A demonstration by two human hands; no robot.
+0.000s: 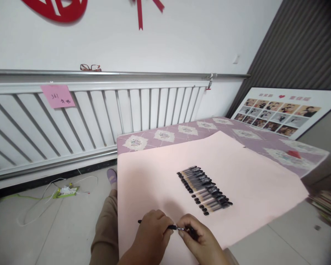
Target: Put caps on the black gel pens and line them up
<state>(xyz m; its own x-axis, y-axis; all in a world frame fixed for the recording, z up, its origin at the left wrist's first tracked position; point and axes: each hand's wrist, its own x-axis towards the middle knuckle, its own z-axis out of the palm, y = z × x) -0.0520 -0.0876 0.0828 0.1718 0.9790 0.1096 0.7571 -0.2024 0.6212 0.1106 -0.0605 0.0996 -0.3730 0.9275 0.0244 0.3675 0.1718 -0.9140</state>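
Observation:
My left hand [152,235] and my right hand [200,237] meet over the near edge of a pink sheet [259,184] that covers the table. Both are closed on one black pen [171,226], which lies level between them; its dark end sticks out to the left of my left hand. The right fingers pinch the pen's other end, where a bit of metal shows. Just beyond my hands, a row of several black pens [204,189] lies side by side on the sheet, slanting away to the left.
A patterned purple cloth [165,136] covers the table under the sheet. A white radiator [71,121] with a pink note [57,95] runs along the wall. A photo board [281,112] leans at the right. My leg [106,228] and a power strip with cables [66,191] are at the left.

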